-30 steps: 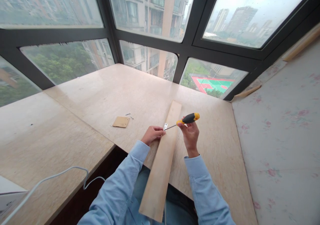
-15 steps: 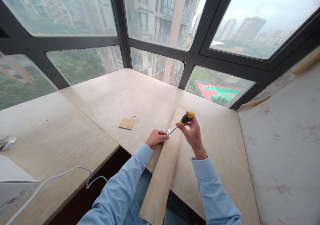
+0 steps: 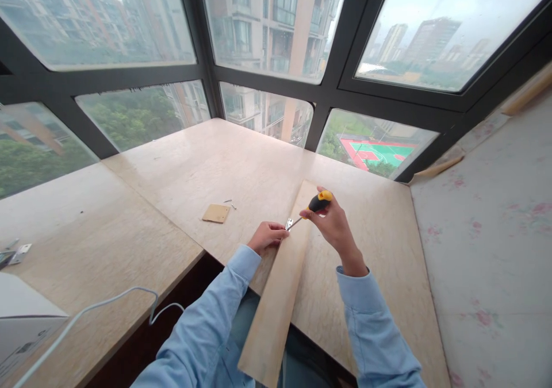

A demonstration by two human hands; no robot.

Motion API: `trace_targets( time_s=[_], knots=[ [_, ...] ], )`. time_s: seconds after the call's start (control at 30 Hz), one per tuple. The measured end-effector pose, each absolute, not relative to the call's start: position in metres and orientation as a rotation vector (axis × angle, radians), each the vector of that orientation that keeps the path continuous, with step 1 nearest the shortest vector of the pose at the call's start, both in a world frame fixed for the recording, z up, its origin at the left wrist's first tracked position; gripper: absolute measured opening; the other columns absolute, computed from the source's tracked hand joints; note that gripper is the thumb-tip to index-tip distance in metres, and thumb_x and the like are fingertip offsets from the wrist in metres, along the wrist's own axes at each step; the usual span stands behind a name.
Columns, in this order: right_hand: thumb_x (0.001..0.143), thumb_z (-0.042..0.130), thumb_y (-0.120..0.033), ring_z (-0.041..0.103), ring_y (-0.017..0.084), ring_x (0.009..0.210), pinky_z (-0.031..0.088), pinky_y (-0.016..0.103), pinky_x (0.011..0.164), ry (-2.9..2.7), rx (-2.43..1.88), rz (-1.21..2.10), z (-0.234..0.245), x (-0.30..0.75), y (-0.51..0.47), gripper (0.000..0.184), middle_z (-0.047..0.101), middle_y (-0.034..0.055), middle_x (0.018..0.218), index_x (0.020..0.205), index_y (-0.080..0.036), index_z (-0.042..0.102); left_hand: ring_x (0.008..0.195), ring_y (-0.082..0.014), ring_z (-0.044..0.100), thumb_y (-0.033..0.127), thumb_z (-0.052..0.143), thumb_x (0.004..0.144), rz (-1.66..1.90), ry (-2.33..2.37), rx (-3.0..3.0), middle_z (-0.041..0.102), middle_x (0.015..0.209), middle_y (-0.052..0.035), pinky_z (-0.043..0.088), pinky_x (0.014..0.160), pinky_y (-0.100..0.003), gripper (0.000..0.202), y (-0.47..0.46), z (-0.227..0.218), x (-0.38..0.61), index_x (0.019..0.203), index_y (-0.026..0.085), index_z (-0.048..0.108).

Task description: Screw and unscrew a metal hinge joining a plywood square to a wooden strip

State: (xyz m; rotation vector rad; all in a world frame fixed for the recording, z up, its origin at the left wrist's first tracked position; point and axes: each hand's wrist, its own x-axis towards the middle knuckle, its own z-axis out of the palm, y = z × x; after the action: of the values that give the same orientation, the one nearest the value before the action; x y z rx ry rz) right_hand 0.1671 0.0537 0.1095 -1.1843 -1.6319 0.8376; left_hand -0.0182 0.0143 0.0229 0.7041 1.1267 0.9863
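A long wooden board (image 3: 280,296) lies slanted over the counter's front edge. On its left edge sits a small silver metal plate with holes (image 3: 289,223). My left hand (image 3: 268,236) is closed at that edge, thumb and fingers pinching the plate's near end against the board. My right hand (image 3: 334,224) grips a black and yellow screwdriver (image 3: 319,202) by its handle. The screwdriver's shaft slopes down to the left, and its tip meets the plate beside my left fingertips. Whether a screw sits under the tip is too small to tell.
A small tan wooden piece (image 3: 216,213) and a few screws (image 3: 233,206) lie left of the board on the stone counter (image 3: 172,181). Farther left are metal parts (image 3: 19,254), a white box (image 3: 26,302) and a white cable (image 3: 107,299). Windows and a papered wall (image 3: 478,250) enclose the counter.
The view has shifted slightly. My right hand's fingers have moved a little around the screwdriver's handle, which is turned slightly. My left hand stays at the plate.
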Motion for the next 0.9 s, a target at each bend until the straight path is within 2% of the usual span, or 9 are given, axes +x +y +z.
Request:
trace_targets(
  time_s=[0.1,0.27,0.33,0.47,0.53,0.63,0.77,0.83,0.9],
  knots=[
    [0.066,0.081,-0.041,0.07,0.027,0.089,0.057,0.048,0.087,-1.591,-1.065,1.014,0.111,0.167,0.054,0.065,0.072,0.0078,0.097,0.123,-0.021,0.058,0.065,-0.013,0.062,0.027,0.088,0.049,0.995,1.137,0.703,0.067,0.073,-0.0043,0.049,0.063,-0.025,0.038,0.014,0.023,-0.018,0.078,0.008,0.073],
    [0.069,0.076,-0.038,0.058,0.029,0.122,0.05,0.05,0.1,-1.546,-0.846,1.212,0.106,0.165,0.055,0.076,0.055,0.0144,0.136,0.137,-0.025,0.043,0.065,-0.0134,0.063,0.028,0.089,0.048,1.006,1.175,0.706,0.068,0.074,-0.0055,0.049,0.062,-0.025,0.039,0.014,0.024,-0.017,0.078,0.008,0.073],
    [0.068,0.078,-0.042,0.058,0.029,0.121,0.049,0.049,0.1,-1.58,-0.957,1.07,0.106,0.165,0.054,0.076,0.056,0.0144,0.133,0.134,-0.024,0.046,0.065,-0.0139,0.063,0.028,0.089,0.049,1.006,1.176,0.707,0.069,0.075,-0.0062,0.049,0.062,-0.025,0.04,0.014,0.024,-0.016,0.079,0.008,0.073],
    [0.06,0.083,-0.05,0.067,0.027,0.087,0.057,0.049,0.083,-1.594,-1.206,0.772,0.113,0.165,0.051,0.067,0.067,0.009,0.098,0.115,-0.019,0.057,0.065,-0.0134,0.063,0.029,0.09,0.05,1.01,1.168,0.705,0.069,0.075,-0.0063,0.049,0.063,-0.025,0.041,0.014,0.026,-0.016,0.08,0.008,0.074],
    [0.06,0.083,-0.048,0.068,0.026,0.08,0.058,0.048,0.081,-1.563,-1.201,0.753,0.116,0.164,0.049,0.064,0.068,0.0065,0.09,0.112,-0.02,0.058,0.065,-0.0129,0.063,0.029,0.09,0.049,1.011,1.168,0.701,0.069,0.075,-0.0063,0.049,0.063,-0.025,0.042,0.014,0.026,-0.016,0.081,0.008,0.074],
    [0.069,0.076,-0.044,0.069,0.027,0.098,0.055,0.048,0.091,-1.543,-0.994,0.951,0.115,0.162,0.048,0.069,0.068,0.0093,0.108,0.129,-0.022,0.049,0.065,-0.0129,0.063,0.031,0.09,0.047,1.01,1.173,0.699,0.069,0.077,-0.0068,0.049,0.063,-0.025,0.043,0.013,0.026,-0.017,0.081,0.008,0.075],
    [0.072,0.074,-0.045,0.052,0.028,0.128,0.044,0.048,0.106,-1.663,-0.911,0.934,0.11,0.162,0.049,0.078,0.051,0.0147,0.138,0.139,-0.023,0.038,0.067,-0.0143,0.064,0.031,0.09,0.048,1.006,1.156,0.707,0.07,0.079,-0.0073,0.05,0.065,-0.026,0.043,0.013,0.025,-0.018,0.081,0.009,0.075],
    [0.068,0.077,-0.05,0.053,0.029,0.123,0.045,0.049,0.103,-1.689,-1.057,0.736,0.11,0.163,0.048,0.079,0.053,0.0156,0.133,0.134,-0.021,0.044,0.068,-0.0146,0.064,0.031,0.09,0.049,1.007,1.139,0.71,0.07,0.078,-0.0071,0.05,0.065,-0.026,0.042,0.012,0.025,-0.018,0.081,0.009,0.075],
    [0.063,0.08,-0.056,0.061,0.028,0.103,0.051,0.049,0.091,-1.67,-1.204,0.603,0.113,0.162,0.046,0.072,0.062,0.0128,0.113,0.119,-0.02,0.054,0.067,-0.0145,0.064,0.031,0.09,0.049,1.01,1.133,0.706,0.07,0.077,-0.0068,0.05,0.064,-0.025,0.041,0.012,0.025,-0.017,0.081,0.009,0.074]
  ],
)
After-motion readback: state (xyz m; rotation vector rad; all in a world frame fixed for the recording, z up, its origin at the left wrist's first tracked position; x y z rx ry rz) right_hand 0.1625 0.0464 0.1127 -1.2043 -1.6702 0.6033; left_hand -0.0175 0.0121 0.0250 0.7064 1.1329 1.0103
